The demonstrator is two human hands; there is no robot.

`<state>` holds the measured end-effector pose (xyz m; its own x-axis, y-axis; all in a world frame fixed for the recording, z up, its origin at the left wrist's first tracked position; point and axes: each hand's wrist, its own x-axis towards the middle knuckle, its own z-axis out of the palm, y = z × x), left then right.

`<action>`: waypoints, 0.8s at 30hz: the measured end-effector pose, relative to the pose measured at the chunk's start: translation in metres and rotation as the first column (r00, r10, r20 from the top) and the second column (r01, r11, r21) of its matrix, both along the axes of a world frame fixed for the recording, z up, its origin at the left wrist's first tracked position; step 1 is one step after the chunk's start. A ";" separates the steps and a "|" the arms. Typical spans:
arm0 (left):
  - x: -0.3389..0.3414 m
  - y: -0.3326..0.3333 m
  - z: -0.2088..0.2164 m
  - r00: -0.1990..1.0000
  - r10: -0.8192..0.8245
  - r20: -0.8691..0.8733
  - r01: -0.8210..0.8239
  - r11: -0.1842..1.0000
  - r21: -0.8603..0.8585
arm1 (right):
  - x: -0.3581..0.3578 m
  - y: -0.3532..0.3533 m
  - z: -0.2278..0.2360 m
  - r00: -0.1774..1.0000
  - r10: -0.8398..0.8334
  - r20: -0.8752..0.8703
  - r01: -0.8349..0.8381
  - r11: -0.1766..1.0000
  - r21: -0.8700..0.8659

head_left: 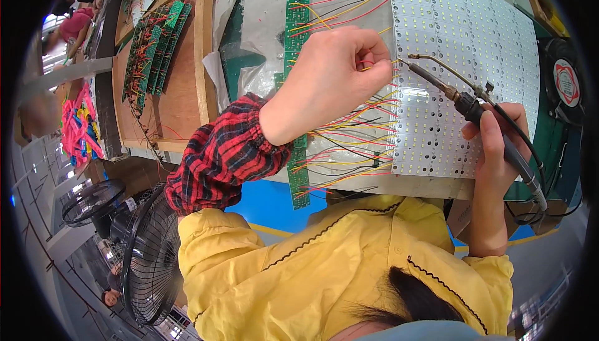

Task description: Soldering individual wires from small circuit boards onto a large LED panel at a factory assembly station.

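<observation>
My left hand (337,79), its forearm in a red-and-black plaid sleeve, reaches over a long green circuit board strip (300,182). Its thumb and fingers pinch a thin yellow wire (395,61) at the left edge of a white LED panel (462,144); a bit of red wire also shows among the fingers. My right hand (496,151) is wrapped round a soldering iron (472,109) with a thin metal tube alongside it. The iron's tip is close to the wire end; I cannot tell whether they touch. Red, yellow and black wires (352,169) run from the strip toward the panel.
Left of the work sheet, a wooden tray (181,113) holds a stack of green wired boards (156,54). A round black reel (564,82) sits at the far right. Black fans (153,260) stand lower left, below a pile of pink and yellow strips (81,129). People appear in the left background.
</observation>
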<state>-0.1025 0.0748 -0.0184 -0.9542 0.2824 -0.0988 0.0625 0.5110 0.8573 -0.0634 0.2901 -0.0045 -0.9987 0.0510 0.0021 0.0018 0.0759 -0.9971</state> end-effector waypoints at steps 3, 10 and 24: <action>0.000 0.000 0.001 1.000 0.011 0.016 -0.011 1.000 0.009 | -0.001 0.002 -0.001 0.999 0.039 -0.032 -0.039 0.999 -0.010; 0.000 0.001 0.002 1.000 0.015 0.020 -0.015 1.000 -0.009 | 0.001 0.001 -0.001 1.000 0.024 -0.015 -0.024 1.000 -0.008; 0.002 0.000 0.005 1.000 0.024 -0.002 -0.024 0.999 -0.038 | -0.001 0.004 -0.005 0.995 -0.077 -0.065 0.070 0.993 -0.098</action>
